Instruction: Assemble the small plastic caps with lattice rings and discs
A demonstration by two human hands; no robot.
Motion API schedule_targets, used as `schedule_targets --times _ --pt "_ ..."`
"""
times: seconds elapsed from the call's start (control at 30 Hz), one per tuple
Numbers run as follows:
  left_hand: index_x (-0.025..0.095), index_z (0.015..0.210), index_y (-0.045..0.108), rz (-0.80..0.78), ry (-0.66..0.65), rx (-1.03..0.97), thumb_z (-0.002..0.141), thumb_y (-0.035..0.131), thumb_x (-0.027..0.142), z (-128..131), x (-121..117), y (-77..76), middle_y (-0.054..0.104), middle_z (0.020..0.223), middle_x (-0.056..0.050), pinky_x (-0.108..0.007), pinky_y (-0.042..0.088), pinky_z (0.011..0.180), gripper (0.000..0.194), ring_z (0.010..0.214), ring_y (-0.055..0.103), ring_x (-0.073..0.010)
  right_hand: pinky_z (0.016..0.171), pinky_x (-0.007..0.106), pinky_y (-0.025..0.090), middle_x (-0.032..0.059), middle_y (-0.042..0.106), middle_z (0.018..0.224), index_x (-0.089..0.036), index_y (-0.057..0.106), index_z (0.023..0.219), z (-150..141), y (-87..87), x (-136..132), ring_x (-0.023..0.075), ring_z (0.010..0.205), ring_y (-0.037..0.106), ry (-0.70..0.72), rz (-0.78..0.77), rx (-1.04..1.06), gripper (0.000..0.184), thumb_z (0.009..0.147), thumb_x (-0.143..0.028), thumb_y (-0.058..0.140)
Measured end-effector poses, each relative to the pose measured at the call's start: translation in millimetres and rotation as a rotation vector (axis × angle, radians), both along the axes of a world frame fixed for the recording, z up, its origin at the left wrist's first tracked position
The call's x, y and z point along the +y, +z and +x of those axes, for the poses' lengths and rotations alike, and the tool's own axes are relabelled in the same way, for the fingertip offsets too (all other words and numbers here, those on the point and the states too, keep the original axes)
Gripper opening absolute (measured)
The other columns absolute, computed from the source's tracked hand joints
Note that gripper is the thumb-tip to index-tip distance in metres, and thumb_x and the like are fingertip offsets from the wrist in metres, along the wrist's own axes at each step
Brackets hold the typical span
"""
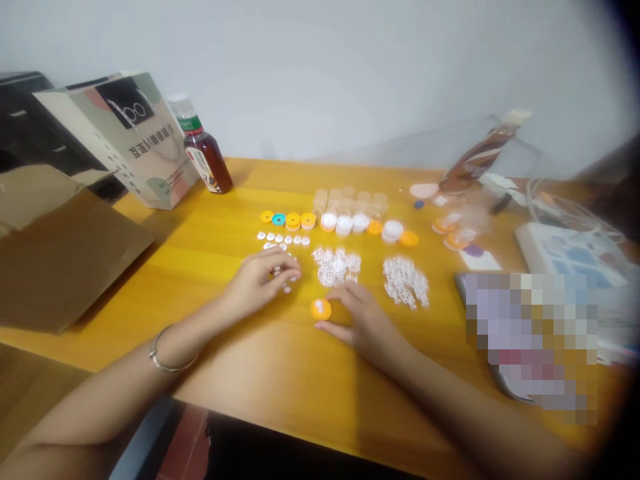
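My left hand (263, 279) rests on the yellow table (210, 253), fingers curled in a pinch over several small white caps (283, 238); whether it grips one I cannot make out. My right hand (363, 320) lies just right of an orange disc (321, 309), thumb and forefinger around the disc's edge. Beyond the hands lie two piles of white lattice pieces (336, 265), the second pile (405, 281) further right. Behind them runs a row of orange, teal and white rings (293, 219).
A paper bag (130, 133) and a brown drink bottle (203, 148) stand at the back left, with a cardboard sheet (60, 253) at the left edge. Another bottle (477, 157) leans at the back right. A white device (570, 253) and a blurred patch lie right.
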State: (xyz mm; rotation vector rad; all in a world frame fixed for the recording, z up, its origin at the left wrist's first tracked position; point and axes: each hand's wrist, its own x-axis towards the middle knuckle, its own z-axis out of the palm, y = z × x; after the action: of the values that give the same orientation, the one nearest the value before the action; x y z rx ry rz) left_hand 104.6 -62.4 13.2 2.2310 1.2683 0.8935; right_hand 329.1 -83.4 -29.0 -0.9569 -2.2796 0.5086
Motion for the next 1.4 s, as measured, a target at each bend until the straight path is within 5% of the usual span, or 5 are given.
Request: schedule_targets --times 0.23,0.77,1.1,1.4 --pt "0.018 0.093 0.064 -0.081 -0.107 0.236 0.083 0.051 0.018 -37.0 11.8 9.7 0.063 0.09 -0.003 -0.024 0.045 0.074 0.016 0.078 0.057 -0.0113 0.079 0.038 0.047 0.0088 0.055 0.096 -0.02 0.049 0.109 -0.1 4.2 -2.8 0.0218 0.089 0.054 0.028 -0.004 0.002 0.039 0.073 -0.026 0.063" --pt "0.017 0.092 0.066 0.051 -0.205 0.442 0.085 0.047 0.018 -39.3 16.7 -1.9 0.063 0.092 -0.006 -0.026 0.047 0.074 0.02 0.08 0.059 -0.0136 0.075 0.035 0.047 0.0064 0.055 0.089 -0.021 0.056 0.098 0.3 5.6 -0.8 0.0192 0.083 0.055 0.044 -0.013 -0.032 0.024 0.075 -0.017 0.058" --pt "0.016 0.088 0.062 0.086 -0.184 0.254 0.083 0.051 0.022 -28.1 14.0 -3.5 0.061 0.088 -0.006 -0.027 0.045 0.075 0.014 0.082 0.057 -0.0141 0.075 0.035 0.047 0.0054 0.055 0.089 -0.023 0.055 0.098 1.3 5.1 -0.5 0.0184 0.082 0.054 0.037 -0.026 -0.016 0.022 0.076 -0.022 0.06" --pt "0.015 0.086 0.062 -0.248 -0.193 -0.042 0.08 0.054 0.023 0.4 -13.1 -8.0 0.065 0.078 -0.003 -0.022 0.046 0.065 0.013 0.069 0.058 -0.0095 0.073 0.034 0.047 0.0051 0.055 0.088 -0.023 0.055 0.099 1.4 3.1 -0.1 0.0188 0.082 0.055 0.034 -0.004 -0.005 0.026 0.074 -0.022 0.061"
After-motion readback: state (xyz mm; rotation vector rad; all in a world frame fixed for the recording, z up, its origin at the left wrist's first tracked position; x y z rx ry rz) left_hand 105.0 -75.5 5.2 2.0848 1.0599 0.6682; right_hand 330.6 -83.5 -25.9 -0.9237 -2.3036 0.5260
